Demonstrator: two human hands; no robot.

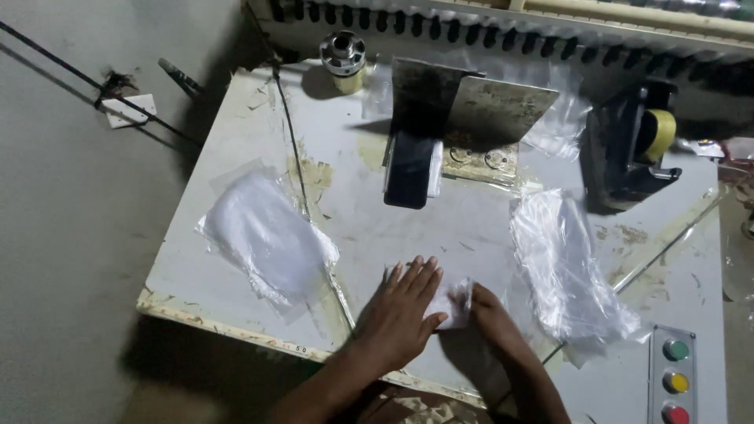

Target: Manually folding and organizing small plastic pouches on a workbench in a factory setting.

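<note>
My left hand (402, 308) lies flat, fingers spread, on a small white folded piece (451, 308) at the near edge of the worn white table (369, 165). My right hand (490, 316) pinches the right side of that same piece. A stack of white pieces in clear film (267, 235) lies to the left. A pile of clear plastic bags (567, 265) lies to the right of my hands.
A metal plate stand with a black roller (452, 126) sits at the table's middle back. A tape dispenser with yellow tape (638, 145) stands at the back right. A metal cylinder (343, 60) is at the back. A panel with green, yellow and red buttons (674, 375) is at the lower right.
</note>
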